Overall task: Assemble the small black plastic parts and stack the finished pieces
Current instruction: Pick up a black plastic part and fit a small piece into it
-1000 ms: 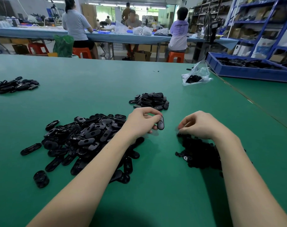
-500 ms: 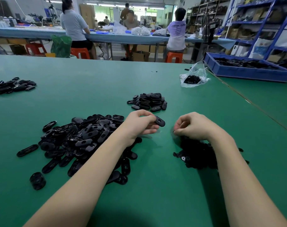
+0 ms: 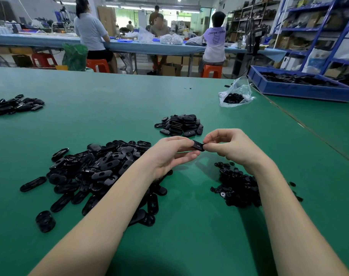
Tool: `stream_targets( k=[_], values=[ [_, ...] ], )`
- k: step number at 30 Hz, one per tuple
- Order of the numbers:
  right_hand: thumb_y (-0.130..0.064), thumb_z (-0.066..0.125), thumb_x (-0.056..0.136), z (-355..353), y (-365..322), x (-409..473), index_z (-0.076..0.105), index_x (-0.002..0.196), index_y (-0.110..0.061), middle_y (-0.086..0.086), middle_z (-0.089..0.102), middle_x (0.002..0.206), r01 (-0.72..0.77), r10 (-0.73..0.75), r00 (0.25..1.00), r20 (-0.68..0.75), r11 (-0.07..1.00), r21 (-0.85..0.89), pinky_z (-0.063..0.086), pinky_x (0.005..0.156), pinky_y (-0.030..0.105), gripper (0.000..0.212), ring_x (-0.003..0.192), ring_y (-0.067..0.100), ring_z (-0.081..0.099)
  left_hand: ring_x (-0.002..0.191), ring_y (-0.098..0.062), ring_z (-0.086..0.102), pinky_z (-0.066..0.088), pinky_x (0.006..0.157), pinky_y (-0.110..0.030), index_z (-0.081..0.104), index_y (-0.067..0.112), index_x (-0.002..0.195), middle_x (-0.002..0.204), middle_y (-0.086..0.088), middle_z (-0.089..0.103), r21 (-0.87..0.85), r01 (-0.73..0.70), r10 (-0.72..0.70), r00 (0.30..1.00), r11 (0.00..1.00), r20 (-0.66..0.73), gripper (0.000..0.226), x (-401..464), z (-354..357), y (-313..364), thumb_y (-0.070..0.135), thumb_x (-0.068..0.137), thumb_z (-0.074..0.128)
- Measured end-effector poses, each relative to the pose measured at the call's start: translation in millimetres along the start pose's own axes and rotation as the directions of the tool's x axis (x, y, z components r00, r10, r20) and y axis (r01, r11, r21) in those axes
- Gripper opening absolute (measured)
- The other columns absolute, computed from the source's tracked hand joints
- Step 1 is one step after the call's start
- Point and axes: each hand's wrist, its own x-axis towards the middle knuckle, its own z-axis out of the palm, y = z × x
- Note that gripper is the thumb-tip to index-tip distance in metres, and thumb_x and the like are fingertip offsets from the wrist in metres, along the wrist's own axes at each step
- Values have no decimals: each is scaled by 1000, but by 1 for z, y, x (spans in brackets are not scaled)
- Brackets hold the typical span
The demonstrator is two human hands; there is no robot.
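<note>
Green table point(image 3: 189, 226), hands now joined, left hand point(image 3: 169, 154), right hand point(image 3: 227, 146) pinching black part point(image 3: 198, 146).

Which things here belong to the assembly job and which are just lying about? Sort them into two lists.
Job:
left hand and right hand, pinching one oval piece
big oval pile
small-parts heap
finished stack

Lying about:
plastic bag
blue tray
far-left pile

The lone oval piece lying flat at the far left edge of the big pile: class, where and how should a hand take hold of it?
Grip the lone oval piece across its narrow width, pinching the two long edges, coming straight down from above. It lies flat on the green table, apart from the big pile, so both long edges look free.
</note>
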Motion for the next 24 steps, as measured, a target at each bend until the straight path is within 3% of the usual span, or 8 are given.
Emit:
stream_targets(
  k=[5, 9, 13, 18, 21, 24],
  values=[
    [-15, 79, 85, 2, 0, 1, 80, 84, -19, -13, 69, 67, -9, 9, 1000, -2, 999, -41, 40, 55, 8, 4, 54, -4, 53, 83, -24, 75, 60, 70, -23, 65, -1, 96, 95, -21, 74, -19, 7, -6, 1000, 1000, 28, 3, -1, -1, -1, 1, 94, 63],
    [-15, 76, 86, 1, 1, 1, 76, 90, -25, -10, 70, 75, -8, 4, 999, -43, 996, -93, 44, 59, 19, 11, 61, 7, 55, 83, -24, 74, 60, 70, -24, 64, -1, 99, 97, -22, 74, -17, 6, -5, 999, 1000, 33, 5, -1, -1, -2, 0, 94, 63],
    [-18, 69, 87, 2, 1, 1, 79, 87, -35, -17, 67, 75, -26, 21, 999, -34, 989, -148, 41, 52, 12, 20, 54, 0, 52, 84, -25, 74, 60, 71, -24, 64, -1, 97, 95, -21, 74, -5, 2, -2, 1000, 1000, 26, 3, 0, -1, -2, 0, 94, 63],
    [-18, 70, 89, -1, 2, 3, 78, 88, -31, -9, 75, 88, -50, 39, 995, -94, 993, -110, 46, 69, 25, 15, 68, 3, 60, 82, -24, 74, 61, 70, -24, 63, 1, 95, 97, -21, 74, -27, -12, 12, 1000, 1000, -3, 5, 0, -2, -3, -3, 92, 65],
    [-15, 69, 90, -1, 1, 2, 75, 89, -24, -8, 79, 84, -66, 63, 996, -64, 996, -52, 42, 61, 24, 10, 57, 10, 47, 83, -23, 74, 61, 72, -23, 63, 0, 94, 94, -19, 74, -28, -17, 17, 1000, 999, -1, 6, 0, -2, -3, -4, 91, 66],
    [-17, 73, 89, -2, 1, 0, 73, 86, -23, -12, 76, 75, -77, 76, 995, -65, 997, -16, 37, 47, 14, 7, 54, 9, 44, 83, -22, 75, 60, 72, -23, 64, 0, 93, 95, -20, 75, -41, -25, 25, 1000, 999, -4, 6, 0, -2, -3, -5, 91, 66]
  ],
)
